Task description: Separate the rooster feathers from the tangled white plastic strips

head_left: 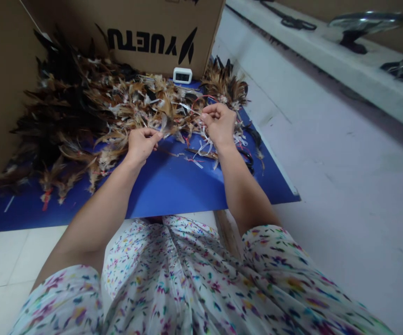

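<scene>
My left hand is closed in a pinch on a brown and grey feather, which points up and away from the fingertips. To its right, my right hand pinches the end of a thin white strip that stretches left over the feathers. Just beyond both hands lies a big heap of brown and black feathers. Under my right forearm, scissors with black handles are partly hidden. Loose white strips and red bits of string lie beside the right hand on the blue board.
A cardboard box with upside-down lettering stands behind the heap, and more cardboard rises at left. A small white digital clock sits against it. Another feather bunch is at back right. A pale ledge runs along the right wall.
</scene>
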Tool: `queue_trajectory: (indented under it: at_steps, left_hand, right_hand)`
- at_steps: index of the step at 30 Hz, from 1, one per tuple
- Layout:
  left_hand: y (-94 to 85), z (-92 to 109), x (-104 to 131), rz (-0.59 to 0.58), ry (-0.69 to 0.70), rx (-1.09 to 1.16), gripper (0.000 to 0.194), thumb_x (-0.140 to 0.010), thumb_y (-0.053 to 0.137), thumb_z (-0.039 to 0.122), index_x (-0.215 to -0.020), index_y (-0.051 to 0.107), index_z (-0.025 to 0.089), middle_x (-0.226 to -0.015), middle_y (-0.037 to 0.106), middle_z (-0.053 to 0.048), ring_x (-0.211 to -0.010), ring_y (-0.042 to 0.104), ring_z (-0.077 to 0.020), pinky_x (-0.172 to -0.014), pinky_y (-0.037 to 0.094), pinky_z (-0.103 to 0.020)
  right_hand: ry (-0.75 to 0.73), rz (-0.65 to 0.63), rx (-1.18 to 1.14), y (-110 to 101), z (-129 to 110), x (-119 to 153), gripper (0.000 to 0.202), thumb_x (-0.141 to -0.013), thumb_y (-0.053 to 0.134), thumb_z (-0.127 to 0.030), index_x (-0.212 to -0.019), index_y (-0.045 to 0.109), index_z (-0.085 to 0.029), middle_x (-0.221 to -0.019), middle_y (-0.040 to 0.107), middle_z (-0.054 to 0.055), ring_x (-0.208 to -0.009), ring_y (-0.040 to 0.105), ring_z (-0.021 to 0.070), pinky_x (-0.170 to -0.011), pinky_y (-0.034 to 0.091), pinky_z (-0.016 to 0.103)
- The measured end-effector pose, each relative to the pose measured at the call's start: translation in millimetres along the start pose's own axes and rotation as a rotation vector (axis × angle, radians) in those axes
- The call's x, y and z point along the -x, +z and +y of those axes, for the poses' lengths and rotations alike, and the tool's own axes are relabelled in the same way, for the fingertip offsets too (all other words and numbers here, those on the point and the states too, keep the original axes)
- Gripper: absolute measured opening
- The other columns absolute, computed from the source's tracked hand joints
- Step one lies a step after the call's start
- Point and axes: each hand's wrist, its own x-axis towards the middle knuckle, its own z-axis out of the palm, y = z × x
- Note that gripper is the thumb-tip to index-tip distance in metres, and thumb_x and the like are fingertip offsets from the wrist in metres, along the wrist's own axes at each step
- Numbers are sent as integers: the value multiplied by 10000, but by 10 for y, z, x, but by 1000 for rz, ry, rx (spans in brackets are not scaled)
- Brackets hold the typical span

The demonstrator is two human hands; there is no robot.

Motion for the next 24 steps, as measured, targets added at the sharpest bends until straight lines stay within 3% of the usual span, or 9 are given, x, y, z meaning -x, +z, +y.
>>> queue_trajectory:
  at_steps: [9,24]
  left_hand:
    - [-33,-33,-57,74,-19,4,169,-705,686,115,-550,640,166,-410,508,45,-356,422,-70,-393,373,-192]
    - [-139,-72,-199,235,46,59,194,-717,692,118,-541,629,170,-413,499,46,-357,418,-66,-371,337,-173]
  right_hand:
    - [-20,7,96,-133,48,-58,137,-904,629,-328,-876,634,-193,-767,662,3,-718,679,143,-710,575,294]
    - [133,105,181,-240,221,-120,35,-869,617,-232,-855,631,-203,-702,637,-14,-670,668,146,-731,584,308]
